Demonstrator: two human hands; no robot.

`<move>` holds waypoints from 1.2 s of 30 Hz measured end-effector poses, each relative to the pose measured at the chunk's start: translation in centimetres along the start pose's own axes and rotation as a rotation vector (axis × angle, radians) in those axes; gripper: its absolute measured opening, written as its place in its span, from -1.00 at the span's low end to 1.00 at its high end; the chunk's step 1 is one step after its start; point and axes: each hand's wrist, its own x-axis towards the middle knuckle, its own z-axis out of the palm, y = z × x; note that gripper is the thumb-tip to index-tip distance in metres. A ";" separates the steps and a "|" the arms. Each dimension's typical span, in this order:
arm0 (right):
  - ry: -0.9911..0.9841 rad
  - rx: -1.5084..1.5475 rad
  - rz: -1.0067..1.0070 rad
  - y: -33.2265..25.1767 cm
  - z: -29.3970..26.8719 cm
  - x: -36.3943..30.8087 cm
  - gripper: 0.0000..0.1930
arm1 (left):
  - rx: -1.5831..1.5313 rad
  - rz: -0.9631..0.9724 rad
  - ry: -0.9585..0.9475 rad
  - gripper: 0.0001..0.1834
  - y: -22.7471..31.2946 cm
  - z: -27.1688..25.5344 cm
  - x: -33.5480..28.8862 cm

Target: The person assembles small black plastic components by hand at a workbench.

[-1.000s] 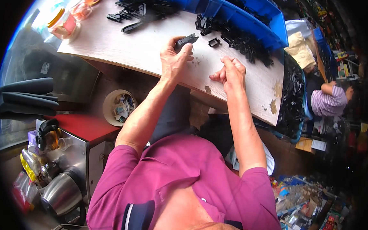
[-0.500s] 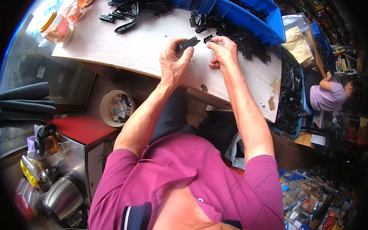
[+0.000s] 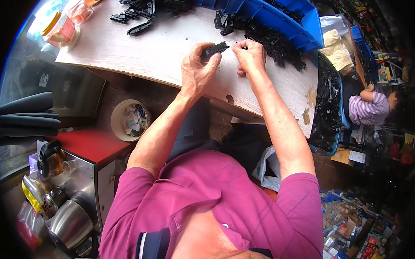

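Over the worn white table [image 3: 160, 53], my left hand [image 3: 197, 66] is closed around an elongated black plastic part [image 3: 214, 50], whose notched end points right. A short gap to the right, my right hand [image 3: 251, 59] has thumb and fingertips pinched together on a small black piece [image 3: 245, 48], mostly hidden by the fingers. Beyond my right hand lies a heap of small black parts [image 3: 267, 37]. Longer black plastic parts [image 3: 152, 4] are piled at the far left of the table, one lying a little nearer [image 3: 140, 28].
Blue bins [image 3: 272, 14] line the table's far edge. Lidded jars [image 3: 61, 29] stand at its left end. A tub of black parts [image 3: 328, 102] is beside the right edge. Below are a waste bucket [image 3: 120, 121] and a red-topped cabinet [image 3: 89, 143]. Another person [image 3: 369, 109] is at far right.
My right hand's fingers have turned and closed further over the small black piece, which showed more plainly before. The left hand keeps its hold on the larger part, almost unmoved.
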 end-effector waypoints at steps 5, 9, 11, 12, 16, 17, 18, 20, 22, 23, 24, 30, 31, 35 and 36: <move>-0.022 0.470 -0.020 0.9 -0.9 -0.1 -0.81 | -0.014 0.009 -0.018 -0.72 0.4 -0.3 0.1; -0.164 0.906 -0.023 0.6 -0.9 -2.6 -0.79 | -0.357 -0.230 -0.010 -0.72 1.7 -0.2 0.5; -0.217 0.996 -0.042 0.8 -0.1 -3.8 -0.81 | -0.546 -0.352 -0.013 -0.71 1.6 0.3 0.7; -0.242 1.086 -0.060 1.0 -0.2 -4.3 -0.82 | -0.592 -0.431 -0.055 -0.71 2.6 1.1 0.5; -0.217 1.096 -0.043 1.5 0.7 -5.8 -0.75 | -0.553 -0.324 -0.044 -0.71 1.5 2.3 -0.4; -0.223 1.098 -0.044 1.7 0.7 -5.9 -0.75 | -0.524 -0.298 -0.037 -0.72 1.6 2.4 -0.7; -0.215 1.116 -0.015 1.9 0.6 -6.0 -0.79 | -0.496 -0.274 -0.031 -0.72 1.7 2.4 -0.9; -0.208 1.134 0.013 2.5 0.7 -5.9 -0.83 | -0.417 -0.200 -0.017 -0.72 1.9 2.6 -1.2; -0.176 1.008 -0.024 2.7 0.5 -5.8 -0.82 | -0.342 -0.126 -0.013 -0.72 2.0 2.8 -1.3; -0.187 0.993 -0.054 2.8 0.3 -5.9 -0.80 | -0.368 -0.122 -0.008 -0.72 1.9 2.9 -1.4; -0.180 0.994 -0.051 2.9 0.2 -6.0 -0.80 | -0.393 -0.120 -0.004 -0.72 2.0 2.9 -1.6; -0.161 1.140 -0.071 2.2 -1.6 -6.5 -0.74 | -0.430 -0.201 -0.048 -0.71 1.9 1.7 -1.7; -0.167 1.135 -0.116 1.8 -2.0 -6.5 -0.74 | -0.410 -0.199 -0.090 -0.71 2.0 1.5 -1.8; -0.183 1.077 -0.195 1.9 -2.2 -6.3 -0.77 | -0.252 -0.155 -0.190 -0.71 2.2 1.6 -1.9; -0.181 1.077 -0.194 2.1 -1.9 -6.2 -0.77 | -0.121 -0.091 -0.206 -0.72 2.2 1.6 -1.9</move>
